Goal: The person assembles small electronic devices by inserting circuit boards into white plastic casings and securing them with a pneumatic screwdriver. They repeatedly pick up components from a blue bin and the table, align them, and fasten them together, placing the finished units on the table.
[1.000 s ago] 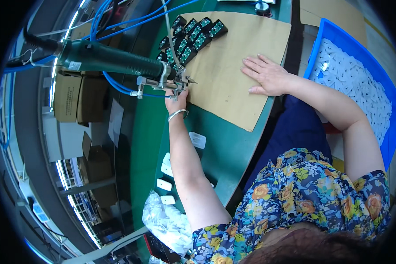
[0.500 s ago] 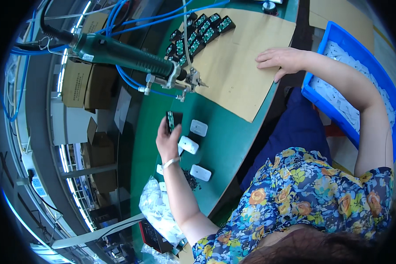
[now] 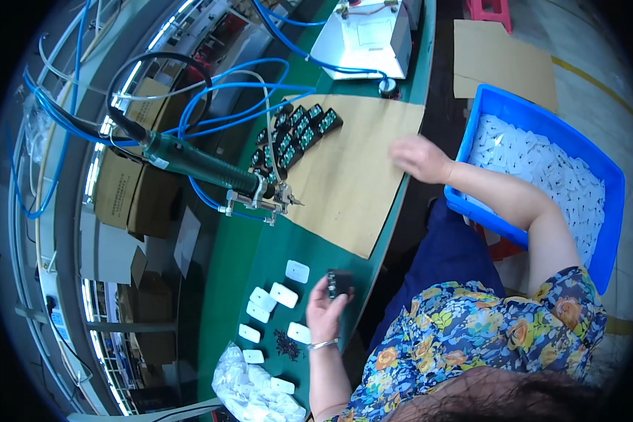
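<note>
My left hand (image 3: 324, 314) grips a small black housing with a circuit board (image 3: 340, 282), thumb on one side and fingers on the other, above the green table near its edge. To the left of it lie several white plastic covers (image 3: 283, 295) and a heap of small dark screws or similar parts (image 3: 287, 345). My right hand (image 3: 420, 159) is over the table-side edge of the brown cardboard sheet (image 3: 352, 183); its fingers are smeared by motion, and no object shows in it. Several black housings with green boards (image 3: 304, 130) stand grouped on the sheet's far-left part.
A green screwdriver on an arm (image 3: 204, 167) hangs over the table, with blue hoses (image 3: 246, 88) around it. A blue bin of white parts (image 3: 615, 232) stands at the right. A clear bag of white pieces (image 3: 243, 390) lies near left; a white box (image 3: 362, 49) is at the back.
The whole view has shifted. My left hand has brought the black housing rightward, toward the table edge. My right hand, earlier flat on the cardboard with fingers stretched, has moved and is blurred.
</note>
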Available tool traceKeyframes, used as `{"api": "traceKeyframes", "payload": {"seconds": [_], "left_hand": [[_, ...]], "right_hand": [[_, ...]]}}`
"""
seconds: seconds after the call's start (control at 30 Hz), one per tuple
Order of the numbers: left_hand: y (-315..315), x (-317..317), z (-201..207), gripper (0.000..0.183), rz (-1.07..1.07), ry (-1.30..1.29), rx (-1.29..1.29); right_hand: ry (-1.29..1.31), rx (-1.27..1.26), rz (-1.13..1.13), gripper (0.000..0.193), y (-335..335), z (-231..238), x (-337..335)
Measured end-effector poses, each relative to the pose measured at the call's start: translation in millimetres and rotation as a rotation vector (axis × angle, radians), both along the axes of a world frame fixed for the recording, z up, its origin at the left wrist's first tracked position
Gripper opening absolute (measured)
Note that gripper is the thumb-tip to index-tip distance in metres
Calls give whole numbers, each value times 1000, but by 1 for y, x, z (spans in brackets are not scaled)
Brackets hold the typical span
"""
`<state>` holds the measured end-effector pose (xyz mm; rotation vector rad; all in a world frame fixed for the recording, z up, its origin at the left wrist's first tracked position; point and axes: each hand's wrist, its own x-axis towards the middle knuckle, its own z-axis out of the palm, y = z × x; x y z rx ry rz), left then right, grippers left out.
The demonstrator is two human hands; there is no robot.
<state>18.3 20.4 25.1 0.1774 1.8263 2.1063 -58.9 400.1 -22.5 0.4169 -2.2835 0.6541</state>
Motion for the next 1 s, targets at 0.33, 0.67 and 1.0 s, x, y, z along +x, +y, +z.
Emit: {"api": "traceKeyframes", "payload": {"seconds": [0.33,0.67,1.0], "left_hand": [[44,-42,-42,61,-28,154,-234],[42,-29,-33,58,-115,89,-208],[44,24,-24,59,-289,-14,-72]], "right_hand": [[-404,-56,-528,39,62,0,-53],[-342,-156,-532,39,62,-7,-35],[-354,-254,-571,38,82,-15,31]]}}
